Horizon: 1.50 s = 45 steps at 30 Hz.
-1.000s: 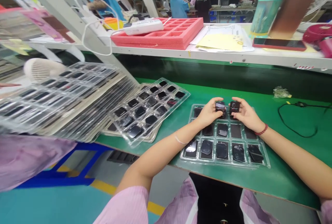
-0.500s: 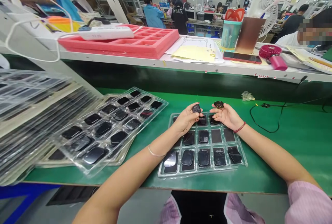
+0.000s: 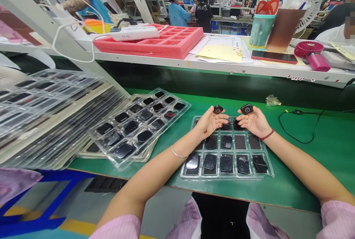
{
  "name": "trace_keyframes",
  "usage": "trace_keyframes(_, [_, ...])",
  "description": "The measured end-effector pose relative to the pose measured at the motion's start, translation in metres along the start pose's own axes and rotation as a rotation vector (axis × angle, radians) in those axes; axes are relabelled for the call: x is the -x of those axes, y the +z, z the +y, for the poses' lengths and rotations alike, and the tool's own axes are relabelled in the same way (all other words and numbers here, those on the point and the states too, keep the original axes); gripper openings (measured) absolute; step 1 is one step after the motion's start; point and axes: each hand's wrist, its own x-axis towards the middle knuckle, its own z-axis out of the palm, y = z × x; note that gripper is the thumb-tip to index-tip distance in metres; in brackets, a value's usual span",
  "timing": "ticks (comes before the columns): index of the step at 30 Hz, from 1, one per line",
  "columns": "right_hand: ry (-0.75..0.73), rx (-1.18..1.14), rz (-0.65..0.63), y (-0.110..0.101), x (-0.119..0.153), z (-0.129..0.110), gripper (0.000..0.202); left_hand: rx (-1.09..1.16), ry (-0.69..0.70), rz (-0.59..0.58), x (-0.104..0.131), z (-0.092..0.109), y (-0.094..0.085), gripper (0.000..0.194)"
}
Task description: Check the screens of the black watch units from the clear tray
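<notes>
The watch-like piece (image 3: 218,109) in your left hand (image 3: 212,122) is black with a paler ring marking, as is the second piece (image 3: 247,109) in your right hand (image 3: 256,122). Your screens (image 3: 226,164) are black, in a clear tray (image 3: 222,176) on a green table (image 3: 294,172). Your sleeves (image 3: 337,215) are pale pink-lilac, finely streaked; your beaded bracelet (image 3: 268,135) is dark red. Before you, the foam block (image 3: 179,48) is coral red, the small fan (image 3: 309,49) magenta, the phone edge (image 3: 277,58) red

Holding a black case (image 3: 217,109) beside a twin case (image 3: 246,109)

Grips the first in the left hand (image 3: 212,122), the second in the right hand (image 3: 256,121), near the far edge of a clear tray (image 3: 227,177) on the green table (image 3: 294,168). Has a second tray (image 3: 167,122) slanted at left, a phone (image 3: 274,56) on the shelf (image 3: 210,63).
</notes>
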Motion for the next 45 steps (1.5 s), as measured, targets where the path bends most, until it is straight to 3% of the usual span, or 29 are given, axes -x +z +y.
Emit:
trace_keyframes(7, [0.011, -0.015, 0.016, -0.004, 0.001, -0.003, 0.062, 0.052, -0.033, -0.051, 0.002, 0.002, -0.001, 0.062])
trace_keyframes(13, [-0.019, 0.019, -0.043, -0.012, -0.003, 0.002, 0.052, 0.027, -0.020, -0.076, -0.001, 0.000, -0.006, 0.060])
trace_keyframes(17, [-0.093, 0.157, -0.101, -0.009, 0.000, 0.007, 0.051, -0.071, 0.067, -0.113, -0.002, -0.008, -0.010, 0.036])
trace_keyframes(22, [-0.182, 0.393, -0.115, -0.005, -0.001, 0.016, 0.062, -0.315, 0.229, -0.166, -0.005, -0.022, -0.014, 0.072])
trace_keyframes(26, [-0.312, 0.520, -0.148, -0.005, -0.003, 0.024, 0.061, -0.447, 0.331, -0.203, -0.008, -0.027, -0.015, 0.068])
trace_keyframes(31, [-0.406, 0.718, -0.112, 0.001, 0.001, 0.028, 0.046, -0.548, 0.355, -0.205, -0.008, -0.029, -0.016, 0.064])
trace_keyframes(35, [-0.444, 0.792, -0.103, 0.004, 0.004, 0.027, 0.035, -0.626, 0.375, -0.180, -0.006, -0.028, -0.015, 0.055])
trace_keyframes(45, [-0.442, 0.831, -0.129, 0.003, 0.003, 0.029, 0.032, -0.651, 0.372, -0.164, -0.004, -0.027, -0.014, 0.060])
